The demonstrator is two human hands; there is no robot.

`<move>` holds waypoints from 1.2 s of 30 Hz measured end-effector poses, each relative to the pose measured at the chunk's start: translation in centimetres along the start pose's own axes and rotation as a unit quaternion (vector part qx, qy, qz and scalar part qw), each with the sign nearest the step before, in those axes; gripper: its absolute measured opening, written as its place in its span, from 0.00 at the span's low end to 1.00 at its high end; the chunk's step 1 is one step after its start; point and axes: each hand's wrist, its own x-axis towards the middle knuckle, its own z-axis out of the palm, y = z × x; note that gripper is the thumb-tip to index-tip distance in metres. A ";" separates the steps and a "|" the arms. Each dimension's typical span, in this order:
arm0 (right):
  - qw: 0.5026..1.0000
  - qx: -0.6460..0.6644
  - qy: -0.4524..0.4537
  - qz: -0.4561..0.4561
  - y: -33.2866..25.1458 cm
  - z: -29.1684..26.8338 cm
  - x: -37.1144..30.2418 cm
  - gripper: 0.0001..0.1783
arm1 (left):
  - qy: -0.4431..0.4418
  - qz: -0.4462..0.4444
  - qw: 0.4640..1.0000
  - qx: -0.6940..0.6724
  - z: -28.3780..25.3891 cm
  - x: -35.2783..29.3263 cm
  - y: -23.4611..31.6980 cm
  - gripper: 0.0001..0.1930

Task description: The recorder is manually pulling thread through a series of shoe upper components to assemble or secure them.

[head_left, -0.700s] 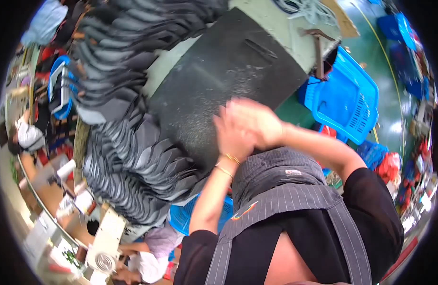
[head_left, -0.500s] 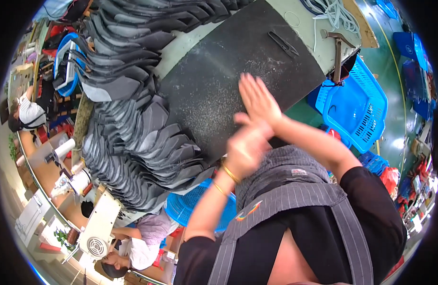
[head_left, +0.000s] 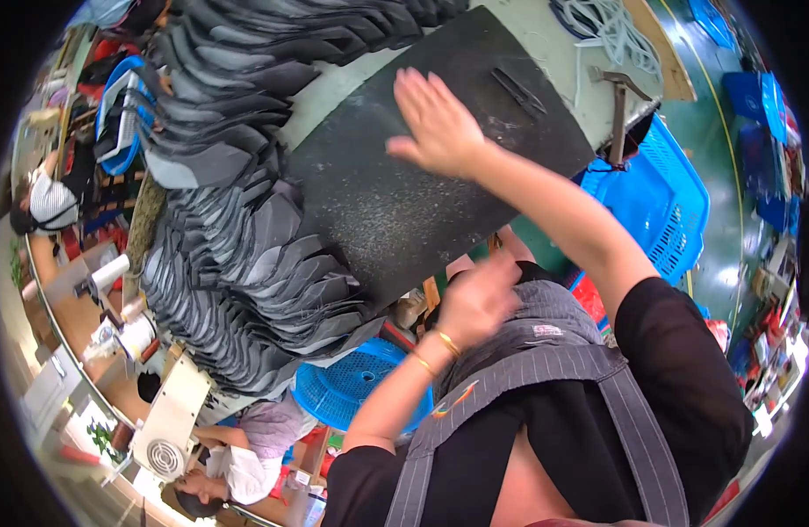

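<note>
My right hand (head_left: 440, 126) is spread flat, its fingers apart and nothing in it, over the upper part of a black mat (head_left: 457, 70); whether it touches the surface I cannot tell. Pale dust or crumbs speckle the mat's lower middle. Near my waist, off the mat's near edge, my left hand (head_left: 480, 305) is blurred by motion, so its fingers cannot be read; gold bangles circle that wrist. Dark thread snips (head_left: 518, 91) lie on the mat to the right of my right hand. Beyond the mat's right edge rests a hammer (head_left: 618, 114) with a wooden handle.
Long overlapping rows of dark grey cut pieces (head_left: 273, 255) line the table's left side. Blue plastic baskets stand at right (head_left: 659, 202) and below the table (head_left: 356, 382). Pale cords (head_left: 619, 35) lie at the far right corner. A co-worker (head_left: 246, 461) sits at a sewing machine (head_left: 178, 422), lower left.
My hands were close together over the mat's near edge. My right hand has moved away and left across the mat; my left hand has drawn back toward my waist.
</note>
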 end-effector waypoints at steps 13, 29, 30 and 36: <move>0.982 0.143 0.065 0.110 1.7 0.5 -9.1 0.58 | -0.005 -0.008 0.828 0.561 -0.8 5.2 -7.9 0.34; 0.883 0.452 -0.122 0.022 -3.3 -5.9 -17.4 0.46 | -0.012 -0.004 0.752 0.659 -4.5 14.4 -10.7 0.29; 0.919 0.388 0.070 -0.011 -2.5 -5.3 -16.2 0.35 | -0.042 0.012 0.725 0.687 -2.6 11.0 -9.0 0.32; 0.972 0.186 0.091 0.113 0.9 -0.3 -6.6 0.50 | -0.165 -0.069 0.982 0.065 -1.6 1.4 1.2 0.28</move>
